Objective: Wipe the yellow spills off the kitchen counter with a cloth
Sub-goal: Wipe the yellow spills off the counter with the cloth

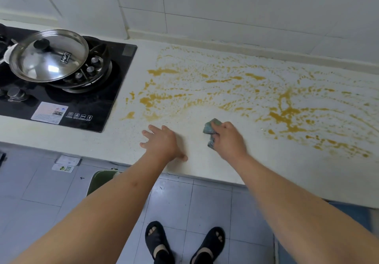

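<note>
**Barely started: most of the yellow is still on the counter**

My right hand (228, 138) grips the cloth (212, 129), fingers curled round it so that a blue-green wad sticks out ahead of my knuckles and a checked tail hangs back toward my wrist. It sits on the counter (127, 140), on a pale patch with no yellow on it. My left hand (162, 142) lies flat and spread beside it, fingers straight, palm down, holding nothing; I take it to be bracing me.

The spills (283, 112) are nearly all left. They run in a wide band beyond both hands: thick blotches just ahead of my left fingertips, finer streaks straight ahead of the cloth reaching back to the wall, and the heaviest pools off to the right of my right hand, trailing toward the front edge there. The swirled streaks suggest smearing, so some of it may need more than one pass.

The only patch that looks done is the one under and between my hands. Left of my left hand sits the stove (82, 103) with a lidded pan (49, 55); the yellow stops just short of it.
</note>
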A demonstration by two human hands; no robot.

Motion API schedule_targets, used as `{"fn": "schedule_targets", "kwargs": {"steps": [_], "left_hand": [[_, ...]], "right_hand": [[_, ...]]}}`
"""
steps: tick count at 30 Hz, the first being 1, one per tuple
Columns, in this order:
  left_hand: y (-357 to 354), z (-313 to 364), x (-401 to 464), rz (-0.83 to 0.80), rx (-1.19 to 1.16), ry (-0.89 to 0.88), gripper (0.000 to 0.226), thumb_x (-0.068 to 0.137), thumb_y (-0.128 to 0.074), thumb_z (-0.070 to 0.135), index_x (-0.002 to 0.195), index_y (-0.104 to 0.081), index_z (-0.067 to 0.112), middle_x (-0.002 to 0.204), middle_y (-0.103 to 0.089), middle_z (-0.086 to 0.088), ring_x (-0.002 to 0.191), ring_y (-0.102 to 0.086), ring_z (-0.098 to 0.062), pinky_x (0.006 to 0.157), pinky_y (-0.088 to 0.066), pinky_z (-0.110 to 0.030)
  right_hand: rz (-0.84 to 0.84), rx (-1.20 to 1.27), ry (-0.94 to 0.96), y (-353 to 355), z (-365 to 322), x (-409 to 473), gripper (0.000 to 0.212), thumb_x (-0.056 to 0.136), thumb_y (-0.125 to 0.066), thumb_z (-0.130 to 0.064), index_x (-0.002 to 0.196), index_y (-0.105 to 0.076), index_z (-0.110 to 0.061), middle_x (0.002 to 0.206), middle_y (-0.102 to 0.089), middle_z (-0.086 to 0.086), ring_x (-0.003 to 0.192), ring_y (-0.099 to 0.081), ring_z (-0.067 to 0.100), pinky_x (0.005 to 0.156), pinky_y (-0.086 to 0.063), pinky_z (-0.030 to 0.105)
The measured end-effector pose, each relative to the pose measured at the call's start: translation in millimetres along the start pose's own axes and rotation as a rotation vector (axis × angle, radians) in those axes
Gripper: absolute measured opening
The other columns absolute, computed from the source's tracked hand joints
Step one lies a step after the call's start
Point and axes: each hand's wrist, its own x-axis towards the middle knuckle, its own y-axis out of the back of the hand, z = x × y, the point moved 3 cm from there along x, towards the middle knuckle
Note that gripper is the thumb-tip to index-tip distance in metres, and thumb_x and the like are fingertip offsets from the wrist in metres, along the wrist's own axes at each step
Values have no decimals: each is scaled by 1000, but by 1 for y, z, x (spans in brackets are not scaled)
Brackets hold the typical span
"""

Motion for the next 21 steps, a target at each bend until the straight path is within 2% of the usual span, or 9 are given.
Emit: {"fn": "schedule_targets", "kwargs": {"steps": [2, 3, 7, 11, 14, 16, 18, 19, 21], "left_hand": [[1, 0, -1, -4, 6, 0, 144, 57, -93, 63, 160, -12, 4, 166, 3, -31, 151, -1, -56, 115, -26, -72], [2, -1, -1, -7, 4, -1, 144, 58, -93, 62, 160, -11, 4, 166, 4, -31, 151, -1, -56, 115, -26, -71], [4, -2, 1, -39, -4, 4, 145, 60, -93, 60, 161, -5, 4, 166, 7, -31, 152, 1, -56, 116, -24, -71], [5, 0, 0, -77, 3, 10, 149, 62, -92, 61, 162, 2, 4, 166, 10, -31, 152, 4, -56, 117, -22, -71], [10, -10, -7, -77, 39, -42, 151, 61, -88, 68, 162, 4, 5, 166, 9, -31, 153, 2, -54, 119, -26, -66], [14, -14, -8, -88, 57, -119, 151, 58, -82, 78, 162, -2, 4, 166, -3, -29, 152, -9, -52, 118, -33, -60], [27, -34, -6, -76, 2, -183, 133, 55, -78, 86, 151, -37, 4, 149, -45, -19, 137, -45, -38, 105, -49, -47], [35, -48, -5, -46, -49, -212, 111, 57, -76, 86, 132, -55, 7, 125, -63, -11, 115, -60, -27, 91, -54, -39], [49, -84, -2, 11, -88, -254, 68, 74, -75, 75, 96, -61, 13, 95, -69, -3, 85, -63, -19, 70, -50, -32]], "right_hand": [[85, 36, -124, 25, 29, -1, 22, 101, -60, -19, 119, -67, -30, 114, -50, 3, 96, -62, 28, 75, -47, 30], [120, 23, -181, 32, 41, 1, 24, 101, -59, -19, 119, -66, -34, 120, -49, 7, 98, -63, 31, 78, -51, 34], [147, -95, -404, 35, 33, 6, 49, 103, -49, -19, 151, -48, -27, 136, -42, 16, 105, -59, 37, 90, -49, 36], [76, -123, -170, -7, -43, 7, 46, 102, -54, -21, 148, -52, -27, 128, -47, 3, 103, -58, 25, 79, -48, 18], [-53, -72, 4, -42, -88, 0, 40, 99, -60, -25, 139, -60, -28, 115, -52, 0, 99, -58, 23, 81, -50, 30], [-117, -61, 87, -49, -91, -5, 20, 101, -63, -32, 114, -65, -17, 92, -58, -1, 80, -59, 18, 62, -47, 28], [-133, -124, 158, -40, -99, -7, 19, 102, -61, -27, 108, -63, -9, 87, -57, -2, 70, -57, 11, 53, -42, 17], [-99, -119, 104, -37, -93, -3, 17, 103, -60, -22, 109, -61, -6, 90, -57, 0, 67, -56, 7, 54, -43, 14], [-21, -22, -128, -31, -86, 8, 15, 103, -57, -16, 117, -61, -9, 103, -59, 9, 75, -58, 12, 66, -50, 24]]}}
